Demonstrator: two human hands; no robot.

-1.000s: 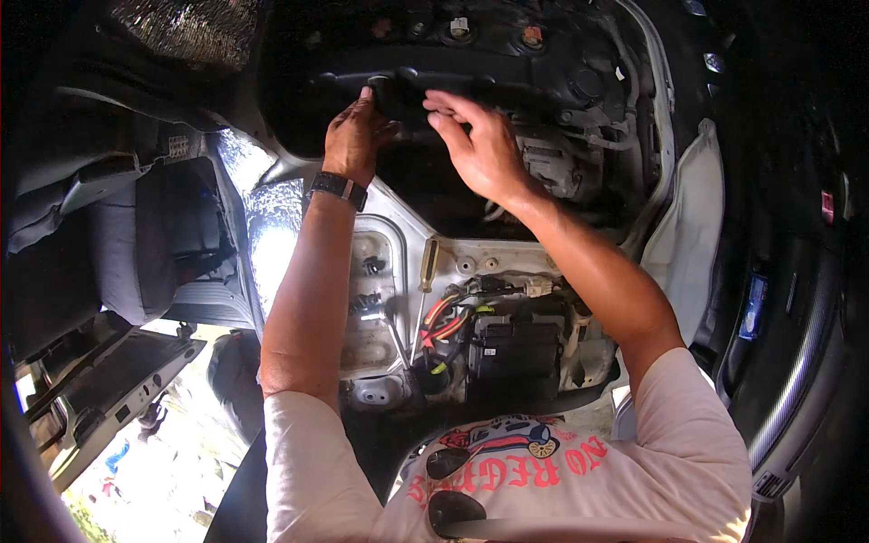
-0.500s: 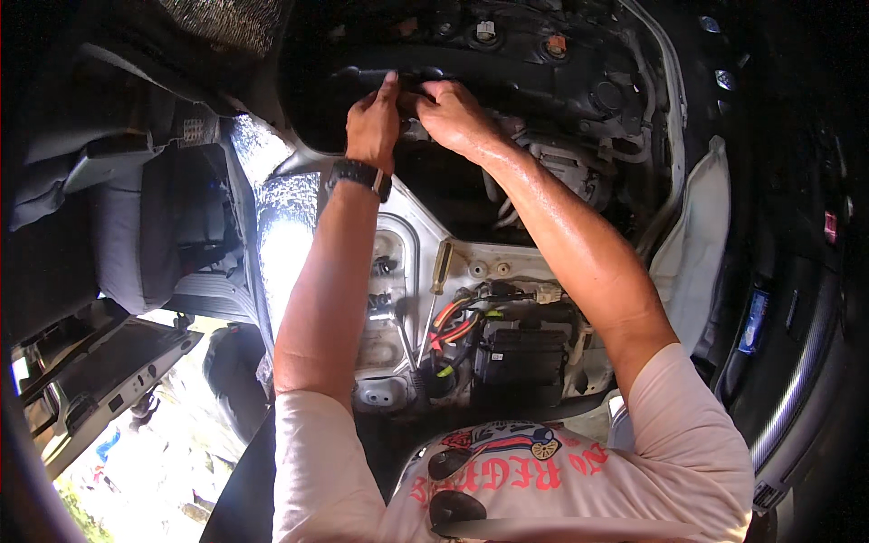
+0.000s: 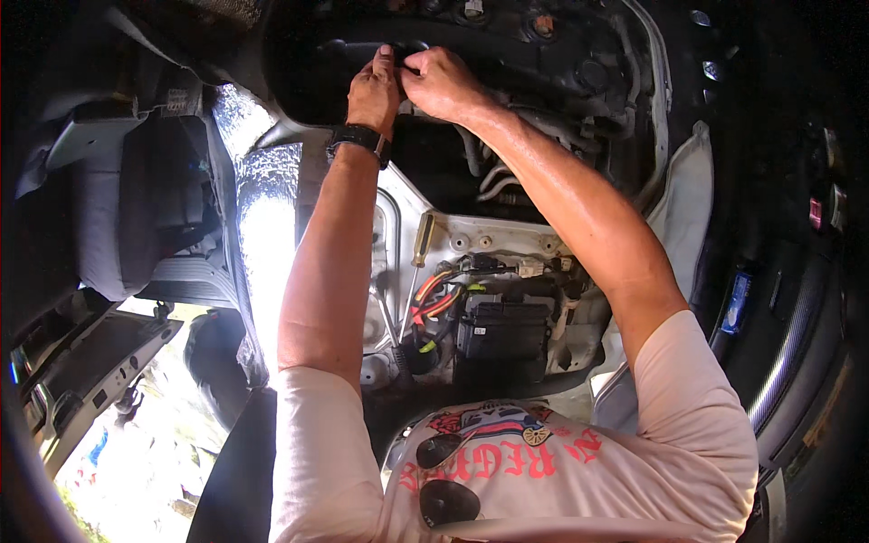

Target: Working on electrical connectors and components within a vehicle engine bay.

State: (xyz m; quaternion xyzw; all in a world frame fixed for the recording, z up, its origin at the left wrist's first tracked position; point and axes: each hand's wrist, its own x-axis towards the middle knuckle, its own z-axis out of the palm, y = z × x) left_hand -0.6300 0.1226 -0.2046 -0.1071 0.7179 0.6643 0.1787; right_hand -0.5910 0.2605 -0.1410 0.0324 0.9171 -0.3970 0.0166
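Both my arms reach forward over a black engine cover (image 3: 534,86) in an open vehicle engine bay. My left hand (image 3: 373,95), with a dark watch on its wrist, has its thumb pointing up and its other fingers curled out of sight at the cover's near edge. Close beside it, my right hand (image 3: 441,86) is closed, fingers bent in toward the left thumb. Whatever lies between the fingers is hidden by the hands and dark shadow. Nearer to me, a screwdriver (image 3: 423,238) with an amber handle leans beside the opening.
Red and yellow wires (image 3: 433,306) run beside a black box (image 3: 502,339) below the bay opening. Hoses (image 3: 493,184) show in the dark gap under my right forearm. Shiny foil insulation (image 3: 270,195) lines the left side, near a grey seat (image 3: 113,213). Sunglasses (image 3: 448,502) hang on my shirt.
The whole view has shifted slightly. My right hand has drawn its fingers in closer and sits right against the left thumb; the left hand keeps nearly the same pose.
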